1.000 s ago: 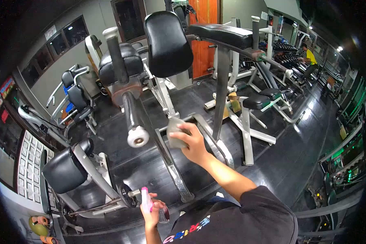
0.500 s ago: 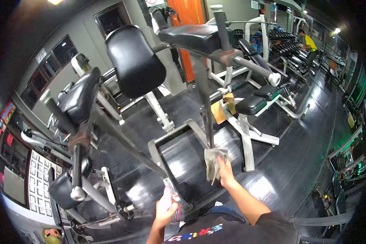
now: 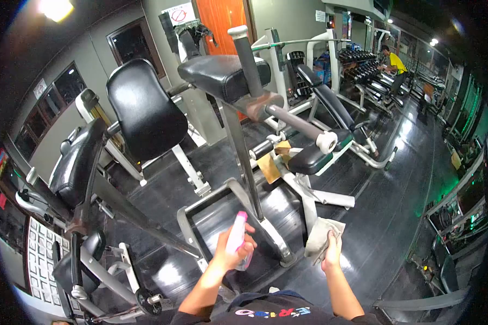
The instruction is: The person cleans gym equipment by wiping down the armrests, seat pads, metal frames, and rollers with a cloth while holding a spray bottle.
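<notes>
My left hand (image 3: pixel 232 253) is wrapped round a clear spray bottle (image 3: pixel 237 234) with a pink nozzle, held upright below the machine's frame. To the right, my right hand (image 3: pixel 332 253) grips a crumpled grey-beige cloth (image 3: pixel 323 236), apart from the machine. In front of me stands a gym machine with a black back pad (image 3: pixel 146 108), a right arm pad (image 3: pixel 222 76) and a left arm pad (image 3: pixel 76 162). A grey handle (image 3: pixel 301 124) with a white end cap juts toward me from the right arm pad.
A bench (image 3: pixel 326 100) and a low black seat (image 3: pixel 312 158) stand beyond on the right. A weight machine (image 3: pixel 100 265) is at lower left. Far back, a person in a yellow top (image 3: pixel 397 63) is near a dumbbell rack (image 3: pixel 358 67). Machine legs (image 3: pixel 276 244) rest on the dark floor.
The view has shifted rightward round the machine. My right hand has moved with the cloth from the machine's middle to the lower right. My left hand has risen with the bottle.
</notes>
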The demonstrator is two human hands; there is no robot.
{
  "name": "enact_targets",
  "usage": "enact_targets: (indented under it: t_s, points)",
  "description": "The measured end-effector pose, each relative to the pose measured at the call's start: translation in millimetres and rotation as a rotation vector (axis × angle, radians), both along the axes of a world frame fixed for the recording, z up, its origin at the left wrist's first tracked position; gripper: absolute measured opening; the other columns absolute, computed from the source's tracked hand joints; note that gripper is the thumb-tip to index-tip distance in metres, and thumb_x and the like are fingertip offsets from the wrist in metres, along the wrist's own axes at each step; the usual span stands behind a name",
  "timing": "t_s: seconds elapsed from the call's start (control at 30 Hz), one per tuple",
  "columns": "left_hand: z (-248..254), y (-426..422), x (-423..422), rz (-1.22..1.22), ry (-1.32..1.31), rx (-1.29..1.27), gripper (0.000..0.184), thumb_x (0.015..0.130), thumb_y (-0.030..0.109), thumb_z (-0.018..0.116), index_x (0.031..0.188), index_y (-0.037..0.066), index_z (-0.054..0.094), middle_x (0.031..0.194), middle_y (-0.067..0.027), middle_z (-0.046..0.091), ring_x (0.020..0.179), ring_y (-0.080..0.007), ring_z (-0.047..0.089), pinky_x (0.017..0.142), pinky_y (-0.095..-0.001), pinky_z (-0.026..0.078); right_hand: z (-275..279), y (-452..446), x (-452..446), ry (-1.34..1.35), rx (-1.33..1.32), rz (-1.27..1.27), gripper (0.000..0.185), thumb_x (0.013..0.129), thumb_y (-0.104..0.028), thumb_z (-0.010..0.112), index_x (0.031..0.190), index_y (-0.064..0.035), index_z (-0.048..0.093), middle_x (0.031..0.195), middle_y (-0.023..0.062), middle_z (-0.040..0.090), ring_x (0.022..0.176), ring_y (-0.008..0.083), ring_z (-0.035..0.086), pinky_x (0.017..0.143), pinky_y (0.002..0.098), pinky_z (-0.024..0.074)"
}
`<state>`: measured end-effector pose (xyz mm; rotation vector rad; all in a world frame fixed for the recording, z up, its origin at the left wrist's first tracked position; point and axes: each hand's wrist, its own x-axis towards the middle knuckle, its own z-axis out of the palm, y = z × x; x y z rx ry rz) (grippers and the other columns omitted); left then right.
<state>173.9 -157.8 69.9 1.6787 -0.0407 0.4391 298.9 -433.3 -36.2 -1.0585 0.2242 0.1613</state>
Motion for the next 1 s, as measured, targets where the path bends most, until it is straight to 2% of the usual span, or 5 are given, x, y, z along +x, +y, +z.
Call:
enact_targets:
  t_s: [0.23,0.7,0.8,0.9,1.0]
  points:
    - [91.2,28.1,70.4,0.047,-0.492,-0.057,0.052,0.084,0.041,0.072,0.101,-0.006,0.056,0.066,-0.0067,0.062,0.065,-0.0170,0.065,0.064,-0.0304,0.053,59.3,36.9,17.2,-0.189,-0.015,-0.059,0.045,0.096,-0.023,0.057,0.134,-0.0027,0.044,0.131,0.0097,0.053,0.122,0.0208,0.049,0.105,0.0357,0.0373]
    - [136.1,80.6,135.9,-0.011,-0.480,-0.043,0.054,0.085,0.046,0.070,0.099,-0.005,0.059,0.066,-0.0054,0.065,0.063,-0.0111,0.062,0.062,-0.0257,0.050,94.7,30.8,26.3,-0.323,-0.173,-0.378,0.041,0.094,-0.024,0.060,0.126,-0.0014,0.051,0.122,0.0094,0.057,0.114,0.0207,0.053,0.099,0.0358,0.0395]
    - [139.8,77.7,142.2,-0.128,-0.449,-0.096,0.073,0.083,0.053,0.069,0.120,-0.005,0.047,0.095,-0.0145,0.063,0.080,-0.0204,0.066,0.069,-0.0324,0.056,90.7,25.8,32.6,-0.323,-0.241,-0.392,0.042,0.093,-0.024,0.060,0.126,-0.0007,0.050,0.122,0.0094,0.057,0.113,0.0203,0.053,0.100,0.0352,0.0387]
    - [155.5,59.6,152.9,-0.036,-0.552,-0.150,0.057,0.082,0.048,0.073,0.102,-0.004,0.060,0.098,-0.0112,0.068,0.070,-0.0095,0.062,0.064,-0.0242,0.050,91.5,15.3,44.9,-0.332,-0.264,-0.378,0.041,0.094,-0.022,0.060,0.126,0.0000,0.050,0.122,0.0094,0.057,0.112,0.0197,0.053,0.100,0.0346,0.0378]
    - [164.2,61.1,166.9,0.031,-0.601,-0.086,0.054,0.083,0.045,0.074,0.102,-0.003,0.060,0.103,-0.0118,0.067,0.074,-0.0095,0.062,0.067,-0.0245,0.049,96.8,3.1,64.9,-0.370,-0.250,-0.364,0.039,0.094,-0.021,0.060,0.126,0.0001,0.050,0.121,0.0093,0.057,0.112,0.0192,0.053,0.100,0.0343,0.0378]
